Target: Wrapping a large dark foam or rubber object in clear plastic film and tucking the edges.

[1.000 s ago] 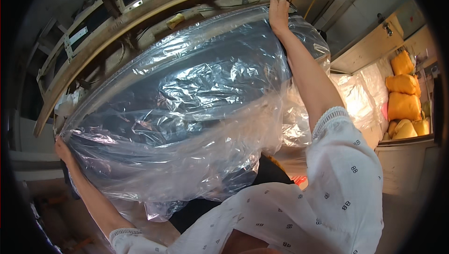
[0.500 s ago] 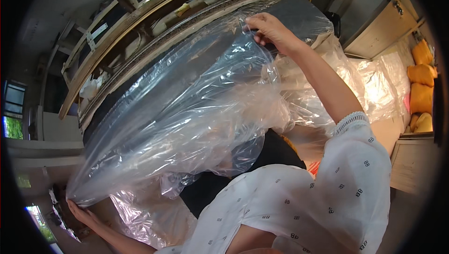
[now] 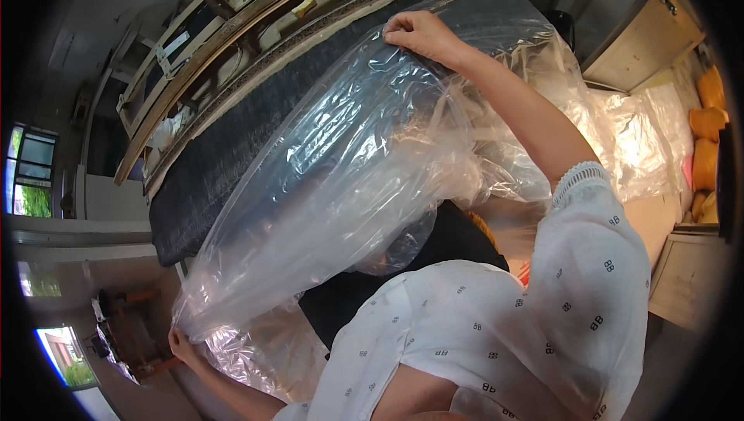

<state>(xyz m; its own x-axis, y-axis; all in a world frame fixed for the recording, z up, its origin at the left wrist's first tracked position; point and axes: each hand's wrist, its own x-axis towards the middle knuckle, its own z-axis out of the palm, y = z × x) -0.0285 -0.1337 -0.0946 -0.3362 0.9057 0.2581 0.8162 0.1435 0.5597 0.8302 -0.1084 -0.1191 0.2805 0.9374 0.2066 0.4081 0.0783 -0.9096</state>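
A large clear plastic sheet (image 3: 310, 196) stretches slantwise between my two hands, wrinkled and shiny. At the far side, my right hand (image 3: 418, 36) pinches its upper edge over a dark work surface (image 3: 225, 177). Down at the lower left, my left hand (image 3: 184, 346) grips the opposite corner, held out past the surface's near left end. The sheet's middle sags in folds toward my lap and partly covers the dark surface. Some of my left fingers are hidden behind the plastic.
Behind the surface runs a long machine frame with wooden rails (image 3: 155, 123) and a small yellowish piece (image 3: 304, 7) on it. More clear plastic (image 3: 635, 130) lies heaped at the right, near orange bundles (image 3: 707, 127) and a wooden cabinet (image 3: 686, 278). Windows (image 3: 31, 169) are at the left.
My left hand has moved right and slightly down with its corner, and my right hand slightly left and up. The sheet has drawn nearer, baring more of the dark surface.
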